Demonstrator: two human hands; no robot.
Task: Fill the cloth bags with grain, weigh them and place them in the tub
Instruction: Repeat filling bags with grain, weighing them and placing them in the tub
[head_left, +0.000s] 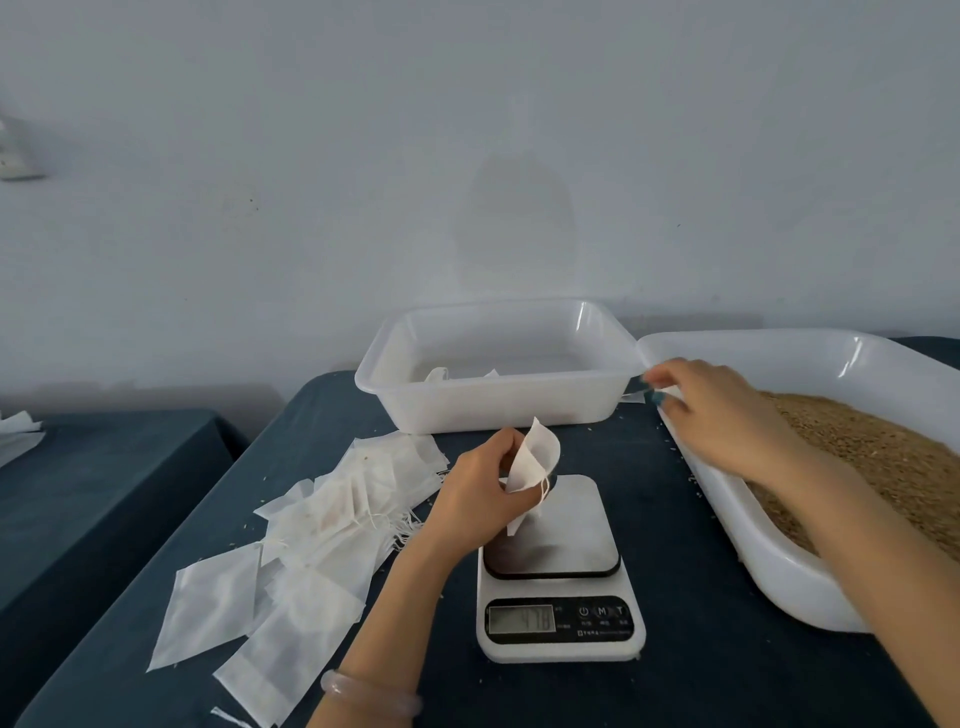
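A small white cloth bag (535, 460), mouth open, is held above the far left corner of the scale (558, 530). Empty bags (322, 525) lie fanned on the counter (701, 597) left of it. Brown grain (883, 462) fills the right-hand tray (779, 564); the translucent tub (498, 410) stands far centre.

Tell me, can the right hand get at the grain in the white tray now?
Probably yes. The right hand hovers over the rim of the tray, the grain lies uncovered beside it, and nothing stands between them. The left hand holds the cloth bag apart.
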